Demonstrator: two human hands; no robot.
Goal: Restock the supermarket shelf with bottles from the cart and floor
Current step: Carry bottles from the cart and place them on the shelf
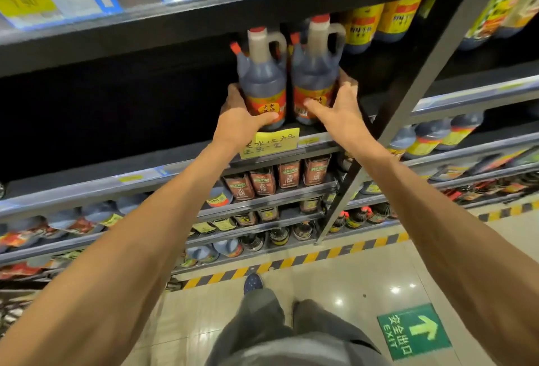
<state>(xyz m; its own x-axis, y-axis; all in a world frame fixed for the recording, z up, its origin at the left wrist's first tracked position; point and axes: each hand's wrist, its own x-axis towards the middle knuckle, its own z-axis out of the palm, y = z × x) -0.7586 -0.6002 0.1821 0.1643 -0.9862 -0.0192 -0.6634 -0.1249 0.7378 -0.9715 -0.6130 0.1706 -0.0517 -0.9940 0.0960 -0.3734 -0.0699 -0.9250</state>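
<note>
Left hand [237, 120] gripped left bottle [262, 79]; right hand [339, 109] gripped right bottle [313, 74] beside it, on shelf [309, 139].

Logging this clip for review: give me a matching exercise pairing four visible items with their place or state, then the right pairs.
Things:
1. Left dark-liquid plastic jug with red cap
2. Right dark-liquid plastic jug with red cap
3. Yellow handwritten paper note
4. Green exit floor sticker

Places or states:
A. On the tiled floor
B. In the grip of the left hand
C. Hanging on the shelf's front edge
D. In the grip of the right hand

Pairs: 1-B, 2-D, 3-C, 4-A
</note>
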